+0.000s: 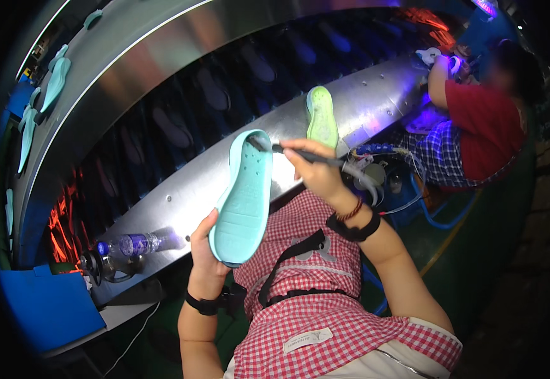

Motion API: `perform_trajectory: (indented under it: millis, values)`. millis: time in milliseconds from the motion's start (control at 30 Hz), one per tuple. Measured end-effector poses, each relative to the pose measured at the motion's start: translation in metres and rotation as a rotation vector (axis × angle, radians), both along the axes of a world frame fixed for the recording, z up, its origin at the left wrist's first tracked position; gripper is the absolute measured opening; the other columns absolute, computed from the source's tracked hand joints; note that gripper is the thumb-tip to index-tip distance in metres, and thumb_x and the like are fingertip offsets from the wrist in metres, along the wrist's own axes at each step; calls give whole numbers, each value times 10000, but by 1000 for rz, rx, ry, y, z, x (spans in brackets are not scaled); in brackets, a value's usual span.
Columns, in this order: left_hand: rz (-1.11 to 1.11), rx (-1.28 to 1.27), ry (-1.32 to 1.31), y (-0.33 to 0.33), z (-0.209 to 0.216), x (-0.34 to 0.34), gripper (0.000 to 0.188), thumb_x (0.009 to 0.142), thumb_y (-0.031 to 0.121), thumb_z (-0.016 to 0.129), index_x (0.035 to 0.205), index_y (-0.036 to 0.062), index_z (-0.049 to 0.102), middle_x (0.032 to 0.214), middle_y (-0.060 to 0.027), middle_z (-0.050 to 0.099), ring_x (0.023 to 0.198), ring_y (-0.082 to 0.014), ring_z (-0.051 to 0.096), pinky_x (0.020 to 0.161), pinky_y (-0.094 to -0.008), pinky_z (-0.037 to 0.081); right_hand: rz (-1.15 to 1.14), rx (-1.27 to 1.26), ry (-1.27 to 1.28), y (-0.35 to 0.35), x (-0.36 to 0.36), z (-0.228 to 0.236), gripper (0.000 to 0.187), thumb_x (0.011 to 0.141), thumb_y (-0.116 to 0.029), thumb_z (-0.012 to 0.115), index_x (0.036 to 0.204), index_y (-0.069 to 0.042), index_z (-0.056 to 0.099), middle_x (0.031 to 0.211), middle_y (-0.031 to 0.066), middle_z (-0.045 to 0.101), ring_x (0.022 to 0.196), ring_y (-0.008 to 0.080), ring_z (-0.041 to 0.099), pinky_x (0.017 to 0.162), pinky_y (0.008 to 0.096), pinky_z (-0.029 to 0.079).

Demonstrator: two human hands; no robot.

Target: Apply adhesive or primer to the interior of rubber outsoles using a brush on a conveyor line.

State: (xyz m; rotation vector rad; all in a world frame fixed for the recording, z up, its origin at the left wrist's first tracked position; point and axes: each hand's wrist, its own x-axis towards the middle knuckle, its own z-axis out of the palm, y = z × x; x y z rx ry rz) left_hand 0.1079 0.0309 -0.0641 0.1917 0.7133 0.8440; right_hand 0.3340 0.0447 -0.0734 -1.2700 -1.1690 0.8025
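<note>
A light turquoise shoe sole (242,208) stands tilted up in my left hand (206,256), which grips its lower end with the hollow side facing me. My right hand (319,175) is closed round a dark-handled brush (294,152). The brush's head reaches inside the raised rim at the sole's upper end, where several small holes show. Whether its bristles touch the surface is hard to make out. Just beyond my right hand, a yellow-green sole (322,120) with a pale rim lies on the metal ledge (193,199).
Behind the ledge, several soles sit in a dark rack (215,88). More turquoise soles (55,85) lie at far left. A plastic bottle (139,244) lies near the ledge's left end. A blue hose (442,224) curls at right; beyond it sits a person in red (483,120).
</note>
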Motion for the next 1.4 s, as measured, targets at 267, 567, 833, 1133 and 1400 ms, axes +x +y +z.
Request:
perform_trajectory:
  millis: [267,567,833,1133,1400]
  values:
    - [29,363,177,21,42,-16,572,871,402,379,1236,-38,404,1103,-229,551,891,-380,596,735,-492,518,503,109,511,-44,12,36,202,788,4,569,980,49,614,940,179,637,489,61,513,422,156,394]
    - [259,711,-57,173,196,-5,549,925,351,237,1329,-20,264,1333,-227,342,1217,-413,343,961,-649,267,278,-36,507,-42,35,15,195,836,-18,504,994,70,578,959,207,624,488,83,488,468,183,422]
    - [400,419,-7,250,208,-10,811,879,536,288,1367,-59,34,1448,-201,58,1351,-296,120,1060,-532,145,263,-69,611,-34,43,-15,194,845,-9,512,1012,63,580,1004,200,611,522,77,508,474,174,428]
    - [-40,1094,1352,287,260,63,700,792,359,589,1318,-22,328,1261,-168,470,1165,-266,457,982,-359,338,218,-93,782,-16,54,-35,201,845,-54,546,1017,33,601,900,108,642,508,58,490,449,158,386]
    - [-400,1368,2374,372,240,91,692,752,231,606,1332,-1,307,1276,-251,427,1194,-341,420,991,-372,339,208,-190,861,-25,67,-67,186,846,-19,523,1006,52,585,983,175,617,544,90,523,495,176,439]
